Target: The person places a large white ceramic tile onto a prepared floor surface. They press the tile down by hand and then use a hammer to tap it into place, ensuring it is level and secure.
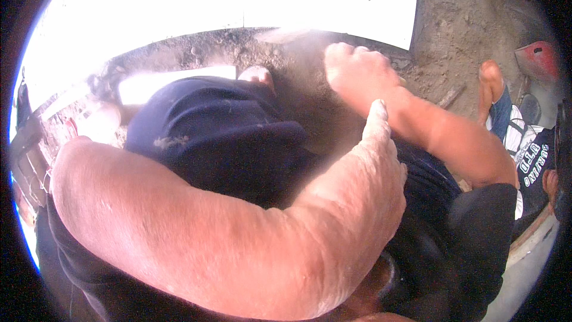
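My left arm bends across the front of my body, and my left hand (372,182) lies over or next to my right forearm. One dusty digit of it points up and away; the other fingers curve off to the right, partly hidden by the back of the hand. Farther out, my right hand (362,77) is closed in a fist, knuckles up, above brown dirt close to the edge of a bright white slab (333,0). Whatever the fist may hold is hidden. Pale dust blurs the ground beside it.
My knee in dark blue cloth (208,119) rises at left centre, beside a white strip (179,80) and a foot (259,76). At right sits another person in a dark printed shirt (533,164), bare foot (491,80) forward, near a red object (538,59).
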`<state>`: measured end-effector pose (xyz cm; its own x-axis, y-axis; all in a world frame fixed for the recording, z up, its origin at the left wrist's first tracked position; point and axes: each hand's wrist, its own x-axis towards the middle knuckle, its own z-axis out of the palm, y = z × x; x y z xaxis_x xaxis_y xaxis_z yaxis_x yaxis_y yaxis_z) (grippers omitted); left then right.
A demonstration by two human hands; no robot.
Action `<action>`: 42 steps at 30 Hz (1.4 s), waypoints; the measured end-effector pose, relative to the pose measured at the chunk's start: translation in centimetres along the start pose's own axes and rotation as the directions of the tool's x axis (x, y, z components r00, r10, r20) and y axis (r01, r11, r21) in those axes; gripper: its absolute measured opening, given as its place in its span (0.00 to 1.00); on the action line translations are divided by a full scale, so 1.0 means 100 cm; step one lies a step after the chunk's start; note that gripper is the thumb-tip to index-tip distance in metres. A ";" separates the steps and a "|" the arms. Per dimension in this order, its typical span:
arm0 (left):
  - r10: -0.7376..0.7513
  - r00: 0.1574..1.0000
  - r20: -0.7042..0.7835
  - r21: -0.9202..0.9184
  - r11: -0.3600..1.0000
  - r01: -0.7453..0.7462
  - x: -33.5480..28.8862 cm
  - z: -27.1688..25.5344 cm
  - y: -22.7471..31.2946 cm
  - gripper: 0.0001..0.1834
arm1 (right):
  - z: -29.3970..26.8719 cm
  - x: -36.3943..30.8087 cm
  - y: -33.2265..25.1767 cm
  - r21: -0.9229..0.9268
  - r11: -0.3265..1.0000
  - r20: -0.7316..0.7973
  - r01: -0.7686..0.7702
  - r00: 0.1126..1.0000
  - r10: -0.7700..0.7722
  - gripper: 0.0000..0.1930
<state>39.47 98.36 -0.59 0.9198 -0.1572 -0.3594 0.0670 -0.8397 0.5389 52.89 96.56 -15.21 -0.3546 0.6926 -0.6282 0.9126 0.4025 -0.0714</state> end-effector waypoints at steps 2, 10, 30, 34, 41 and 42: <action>-0.022 1.000 0.016 -0.025 0.999 0.023 0.001 0.000 -0.001 0.26 | 0.014 -0.012 0.020 -0.059 0.997 -0.012 0.042 0.999 -0.043 0.14; -0.020 0.999 -0.044 -0.074 0.997 0.017 -0.003 0.006 -0.005 0.25 | 0.072 -0.079 0.086 -0.052 0.989 -0.045 -0.139 0.990 0.137 0.19; -0.037 0.999 -0.014 0.057 0.998 0.037 0.004 -0.006 0.000 0.28 | 0.066 0.012 -0.021 0.164 0.984 -0.232 0.073 0.972 -0.033 0.09; -0.046 0.989 -0.142 0.186 0.980 0.072 0.002 0.005 0.000 0.24 | 0.067 0.015 -0.018 0.321 0.942 -0.231 0.094 0.973 -0.018 0.09; -0.067 0.989 -0.129 0.248 0.964 0.098 -0.006 -0.004 0.001 0.24 | 0.085 0.021 -0.003 0.384 0.919 -0.195 0.086 0.981 -0.010 0.10; -0.067 0.991 -0.115 0.255 0.962 0.094 -0.007 -0.003 0.002 0.24 | 0.094 0.022 -0.002 0.380 0.922 -0.201 0.077 0.980 0.001 0.10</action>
<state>39.01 98.44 0.02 0.9516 -0.0402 -0.3048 0.0526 -0.9555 0.2903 53.86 92.37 -23.84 -0.3876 0.7990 -0.4598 0.8910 0.1969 -0.4091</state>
